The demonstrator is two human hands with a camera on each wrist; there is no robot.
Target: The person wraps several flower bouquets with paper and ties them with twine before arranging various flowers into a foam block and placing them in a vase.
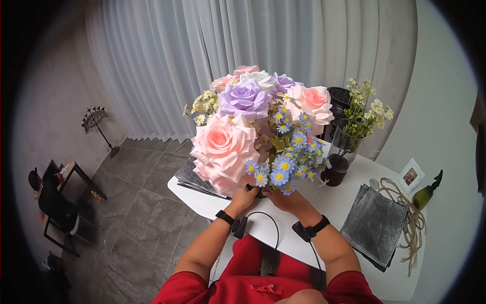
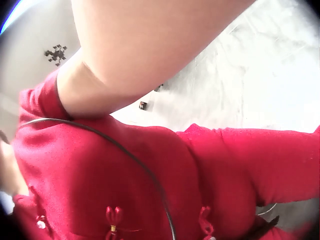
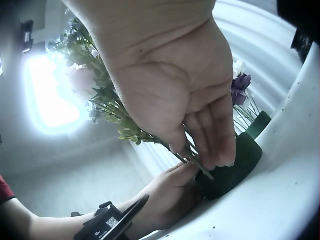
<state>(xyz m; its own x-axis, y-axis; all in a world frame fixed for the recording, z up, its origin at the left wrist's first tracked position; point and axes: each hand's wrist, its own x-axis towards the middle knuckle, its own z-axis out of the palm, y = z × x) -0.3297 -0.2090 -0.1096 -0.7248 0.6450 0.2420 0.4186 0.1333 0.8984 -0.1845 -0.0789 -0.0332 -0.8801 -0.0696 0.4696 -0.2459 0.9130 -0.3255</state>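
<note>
I have the right hand (image 3: 182, 92) pinching stems (image 3: 204, 171) at the green block (image 3: 240, 162); the left hand (image 3: 172, 195) touches the block, though I can't tell its grip. The flowers (image 1: 253, 105) rise just beyond both hands.

The artificial flower arrangement rises as a full, dense mass. A large pink rose (image 1: 221, 147) with ruffled petals leans out at the front left; a lavender rose (image 1: 245, 99) sits above it, and another pink rose (image 1: 311, 101) stands at the right. Blue daisies (image 1: 283, 169) with yellow centres cluster low at the front right, and small white daisies (image 1: 205, 105) show at the left edge. Beneath, a dark green floral foam block (image 3: 240, 165) rests on the white surface (image 3: 280, 185). The right hand (image 3: 182, 92) pinches slanting green stems (image 3: 202, 167), their cut ends at the block; whether they enter it is unclear. The left hand (image 3: 172, 195) lies against its side, fingers partly hidden.
</note>
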